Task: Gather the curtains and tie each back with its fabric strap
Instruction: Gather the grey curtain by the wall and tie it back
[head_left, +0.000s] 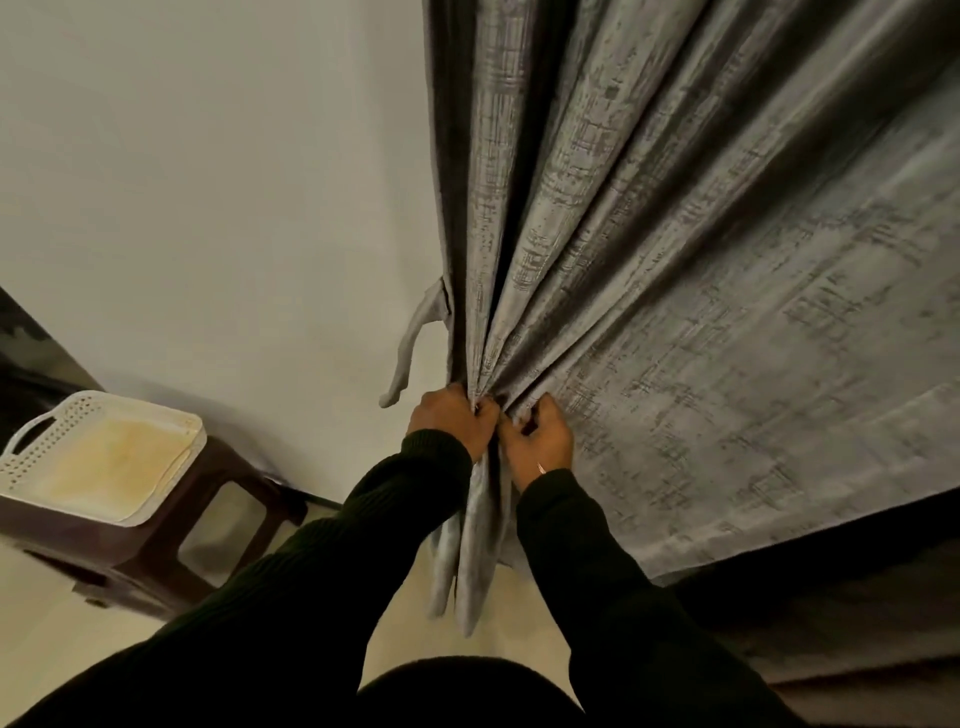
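A grey textured curtain (675, 260) hangs in front of me, its folds drawn together toward the left by the wall. My left hand (449, 418) grips the bunched folds at the curtain's left edge. My right hand (540, 441) grips the folds right beside it, fingers curled into the fabric, a ring on one finger. A grey fabric strap (413, 345) hangs loose from the curtain's left edge, just above my left hand, its free end dangling against the wall. Below my hands the gathered cloth hangs down in narrow pleats.
A white perforated basket (36, 447) with a yellowish cloth inside stands on a dark brown plastic stool (171, 535) at the lower left. The pale wall (208, 208) fills the left. The curtain's hem runs low on the right above a dark area.
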